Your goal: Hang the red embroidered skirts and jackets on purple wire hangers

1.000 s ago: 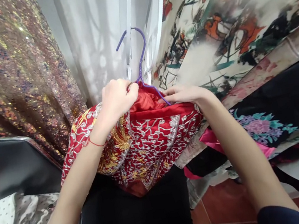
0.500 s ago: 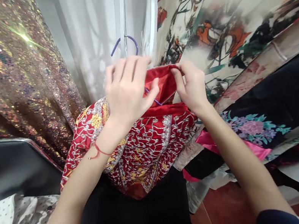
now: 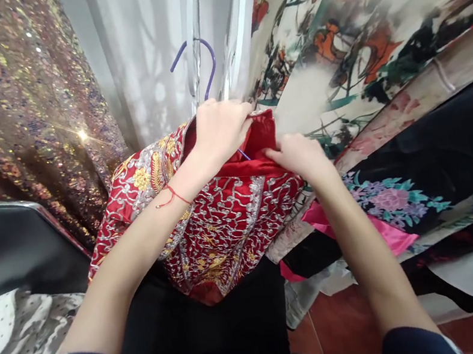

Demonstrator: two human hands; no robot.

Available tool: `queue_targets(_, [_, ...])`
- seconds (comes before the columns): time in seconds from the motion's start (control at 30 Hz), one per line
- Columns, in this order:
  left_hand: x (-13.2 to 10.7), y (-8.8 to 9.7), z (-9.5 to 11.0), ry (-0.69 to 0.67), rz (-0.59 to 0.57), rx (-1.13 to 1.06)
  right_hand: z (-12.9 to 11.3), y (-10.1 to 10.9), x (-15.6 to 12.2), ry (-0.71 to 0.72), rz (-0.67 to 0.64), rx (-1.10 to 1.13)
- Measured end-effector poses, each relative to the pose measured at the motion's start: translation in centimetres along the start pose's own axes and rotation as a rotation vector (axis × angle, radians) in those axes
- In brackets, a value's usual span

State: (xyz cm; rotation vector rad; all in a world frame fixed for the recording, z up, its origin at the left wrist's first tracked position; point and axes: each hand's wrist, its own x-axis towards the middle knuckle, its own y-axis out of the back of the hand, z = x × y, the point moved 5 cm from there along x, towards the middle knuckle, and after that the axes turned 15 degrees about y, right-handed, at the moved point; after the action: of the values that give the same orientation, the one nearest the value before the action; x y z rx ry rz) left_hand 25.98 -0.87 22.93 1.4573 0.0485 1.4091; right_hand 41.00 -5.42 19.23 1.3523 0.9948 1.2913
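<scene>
Gripping red embroidered garment (image 3: 222, 228) at opening with left hand (image 3: 223, 130), beneath purple hanger hook (image 3: 214, 59), and right hand (image 3: 302, 156).

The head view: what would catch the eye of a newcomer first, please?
Probably the red garment with silver and gold embroidery, in the middle of the view, the left hand and right hand at its opening. Next might come the purple hook, which shows above the left hand against white cloth. Glittering sequin cloth fills the upper left.
</scene>
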Motion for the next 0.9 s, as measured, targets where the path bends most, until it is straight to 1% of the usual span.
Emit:
queue_targets(0.07, [0.1, -0.3, -0.4, -0.013, 0.044, -0.008, 1.0, 0.9, 0.4, -0.089, 0.025, -0.092])
queue_targets(0.13, [0.2, -0.5, -0.7, -0.022, 0.080, -0.016, 1.6, 1.1, 0.7, -0.114, 0.090, -0.103])
queue_targets(0.23, [-0.3, -0.6, -0.7, -0.075, 0.130, -0.050, 2.1, -0.1, 0.8, -0.054, 0.253, 0.011])
queue_targets(0.3, [-1.5, -0.6, -0.5, -0.128, 0.223, -0.083, 2.6, -1.1, 0.4, -0.064, 0.388, 0.081])
queue_targets(0.37, [-3.4, -1.1, 0.0, -0.257, 0.309, -0.108, 3.4, -1.3, -0.2, -0.123, 0.548, 0.075])
queue_targets(0.4, [-4.4, -1.7, 0.3, -0.344, 0.316, -0.108, 3.7, -1.2, -0.6, -0.154, 0.624, 0.053])
queue_targets(0.47, [-6.1, -3.3, 0.7, -0.487, 0.260, -0.071, 4.0, -0.4, -1.1, -0.177, 0.728, 0.015])
queue_targets(0.5, [-6.6, -4.1, 0.7, -0.521, 0.223, -0.037, 4.1, 0.1, -1.2, -0.172, 0.749, 0.006])
queue_targets(0.57, [-7.1, -5.0, 0.4, -0.522, 0.183, 0.027, 4.1, 0.6, -1.5, -0.145, 0.742, -0.005])
queue_targets(0.63, [-7.6, -4.7, -0.1, -0.528, 0.172, 0.042, 4.3, 0.2, -1.9, -0.110, 0.697, -0.040])
queue_targets(0.7, [-8.3, -3.2, -0.6, -0.556, 0.168, -0.006, 4.6, -1.5, -2.5, -0.093, 0.623, -0.101])
queue_targets(0.8, [-9.8, 0.3, -1.9, -0.627, 0.153, -0.101, 5.6, -5.5, -3.5, -0.072, 0.498, -0.181])
queue_targets(0.87, [-10.7, 2.2, -3.0, -0.651, 0.099, -0.113, 6.0, -7.6, -4.2, -0.037, 0.457, -0.198])
queue_targets(0.9, [-10.9, 2.8, -3.5, -0.644, 0.060, -0.104, 6.2, -8.1, -4.7, -0.024, 0.459, -0.190])
